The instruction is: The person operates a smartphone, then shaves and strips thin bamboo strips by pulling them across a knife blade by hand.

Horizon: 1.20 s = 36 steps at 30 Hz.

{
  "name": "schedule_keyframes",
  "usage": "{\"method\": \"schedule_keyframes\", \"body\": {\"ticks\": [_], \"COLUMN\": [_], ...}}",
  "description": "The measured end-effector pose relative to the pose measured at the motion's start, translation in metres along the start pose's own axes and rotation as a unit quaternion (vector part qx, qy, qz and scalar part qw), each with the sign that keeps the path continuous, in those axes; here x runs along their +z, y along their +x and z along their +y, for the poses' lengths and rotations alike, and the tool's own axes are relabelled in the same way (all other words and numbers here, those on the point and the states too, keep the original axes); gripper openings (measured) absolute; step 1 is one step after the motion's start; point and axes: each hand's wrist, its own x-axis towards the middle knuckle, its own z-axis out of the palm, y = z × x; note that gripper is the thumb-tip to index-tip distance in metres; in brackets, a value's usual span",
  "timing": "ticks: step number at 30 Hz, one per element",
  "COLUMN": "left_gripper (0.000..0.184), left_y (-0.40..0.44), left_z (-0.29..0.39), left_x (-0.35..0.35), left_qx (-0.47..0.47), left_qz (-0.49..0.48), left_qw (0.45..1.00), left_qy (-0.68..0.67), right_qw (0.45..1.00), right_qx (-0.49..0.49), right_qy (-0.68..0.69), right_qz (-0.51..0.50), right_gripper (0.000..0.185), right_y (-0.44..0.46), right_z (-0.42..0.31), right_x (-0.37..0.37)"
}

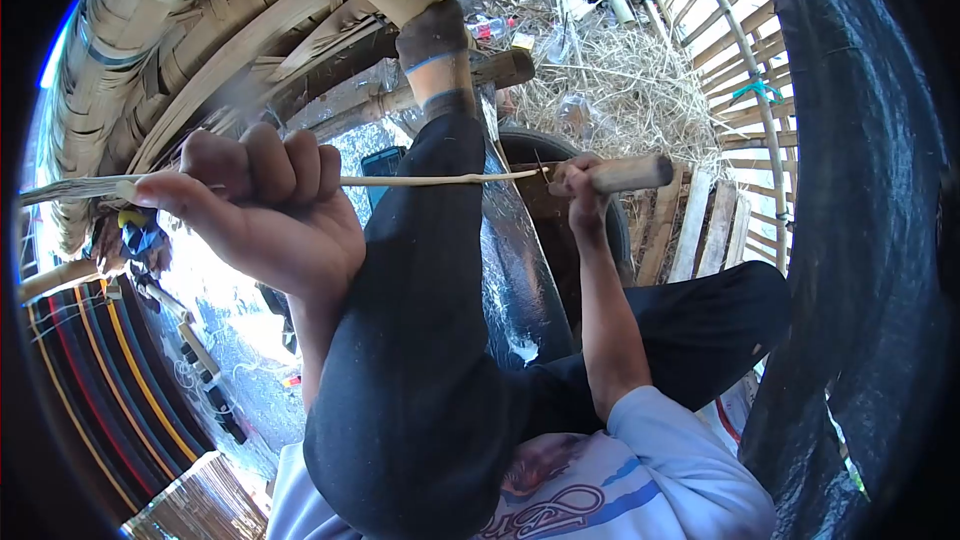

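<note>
My left hand (275, 205) is closed around a thin pale strip (420, 180) that looks like split bamboo, its thumb stretched along it. On the left the strip runs on beyond the fist, wider and frayed. Its tapered right end meets the thin dark blade of a knife (630, 173), seen nearly edge-on. My right hand (583, 190) grips this knife, and its thick round wooden handle points right. Whether the blade cuts into the strip or only touches it, I cannot tell. My raised left knee in dark trousers (420, 270) lies under the strip.
Beneath the right hand is a dark round rim (622, 240), beside wooden slats (690, 225). Straw and litter (620, 90) cover the ground ahead. Woven bamboo (150, 30) curves at upper left, above a power strip (205, 370). A bamboo fence (745, 90) and dark sheeting (860, 240) stand right.
</note>
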Motion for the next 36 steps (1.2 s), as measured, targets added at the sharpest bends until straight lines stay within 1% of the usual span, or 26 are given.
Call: {"method": "schedule_keyframes", "body": {"ticks": [2,3,4,6,7,8,10,11,12,14,15,16,17,18,19,22,23,24,26,27,30,31,32,34,35,36], "left_gripper": [0.053,0.053,0.053,0.054,0.054,0.054,0.054,0.054,0.054,0.054,0.054,0.054,0.054,0.054,0.054,0.055,0.055,0.055,0.055,0.055,0.055,0.055,0.055,0.055,0.055,0.055], "left_y": [0.000,0.000,-0.002,0.001,0.002,0.000,0.001,0.002,0.003,-0.001,0.001,0.002,0.001,0.002,0.003,0.003,0.002,0.000,0.003,0.001,0.000,-0.002,-0.003,0.003,0.002,0.001], "left_z": [0.001,0.001,0.002,0.000,-0.001,0.001,0.001,0.001,0.001,0.000,-0.001,0.000,0.001,0.000,0.000,-0.002,0.000,0.001,0.001,0.000,0.001,0.002,0.002,0.000,0.000,-0.001], "left_x": [-0.001,-0.001,-0.006,-0.006,-0.005,-0.004,-0.003,-0.005,-0.007,-0.006,-0.004,-0.004,-0.002,-0.003,-0.004,-0.003,-0.002,-0.004,-0.006,-0.005,-0.002,-0.003,-0.003,-0.001,-0.003,-0.004], "left_qx": [-0.003,-0.002,-0.009,-0.001,-0.001,-0.004,0.003,0.003,0.002,-0.006,-0.005,-0.006,-0.006,-0.004,0.002,-0.004,-0.007,-0.013,-0.005,-0.008,-0.001,-0.002,-0.011,-0.006,-0.003,0.002], "left_qz": [0.016,0.005,0.012,-0.001,-0.006,-0.007,0.010,0.014,0.011,0.004,-0.002,-0.004,-0.001,0.000,-0.002,-0.005,0.002,0.011,0.007,0.000,0.010,0.013,0.016,0.014,0.008,0.003], "left_qw": [1.000,1.000,1.000,1.000,1.000,1.000,1.000,1.000,1.000,1.000,1.000,1.000,1.000,1.000,1.000,1.000,1.000,1.000,1.000,1.000,1.000,1.000,1.000,1.000,1.000,1.000], "left_qy": [-0.005,-0.013,-0.006,-0.008,0.000,0.001,0.005,0.010,0.005,-0.010,-0.003,0.011,0.005,0.009,-0.001,-0.014,-0.010,-0.001,0.000,-0.006,0.014,0.017,0.013,0.005,0.003,0.001], "right_qw": [0.994,0.988,0.989,0.996,1.000,1.000,0.996,0.990,0.990,0.993,0.981,0.981,0.997,0.999,0.995,1.000,0.998,0.998,0.998,0.998,0.998,0.999,0.999,0.999,0.998,0.998], "right_qx": [-0.058,-0.083,-0.071,-0.054,-0.004,-0.003,-0.024,-0.064,-0.056,-0.084,-0.113,-0.121,-0.049,0.020,-0.067,-0.014,-0.004,-0.002,-0.056,-0.051,-0.003,-0.020,-0.020,0.042,0.022,0.028], "right_qy": [0.096,0.125,0.125,-0.067,-0.006,-0.006,0.084,0.121,0.122,-0.053,-0.138,-0.137,-0.056,0.028,0.068,0.026,0.000,0.002,-0.020,-0.023,0.070,-0.023,-0.025,-0.007,0.054,0.055], "right_qz": [0.009,-0.022,-0.020,-0.033,-0.024,-0.021,0.012,-0.040,-0.040,-0.058,-0.070,-0.072,-0.016,0.036,-0.027,0.001,0.064,0.064,0.003,0.009,-0.006,0.014,0.018,0.011,-0.009,-0.011], "right_gripper": [0.017,0.016,0.016,0.015,0.015,0.015,0.015,0.016,0.016,0.016,0.017,0.017,0.017,0.017,0.015,0.013,0.012,0.012,0.012,0.012,0.012,0.013,0.013,0.014,0.014,0.014], "right_y": [0.007,0.005,-0.005,-0.004,0.000,-0.002,0.005,0.006,-0.001,-0.013,-0.002,0.004,-0.001,-0.001,-0.002,-0.003,0.001,-0.001,-0.006,-0.013,-0.003,-0.005,-0.010,-0.005,-0.004,-0.004], "right_z": [-0.012,-0.013,-0.002,0.009,0.010,0.003,-0.014,-0.014,-0.005,0.009,0.009,0.007,-0.005,-0.010,-0.003,0.005,-0.002,-0.001,0.000,-0.002,-0.008,0.010,0.004,-0.007,-0.010,-0.002], "right_x": [-0.002,-0.001,-0.002,-0.001,-0.003,-0.002,0.003,0.002,0.004,0.005,0.007,0.005,0.007,0.008,0.003,-0.005,-0.002,-0.002,-0.001,-0.003,0.000,-0.003,-0.003,0.001,0.003,0.003]}}
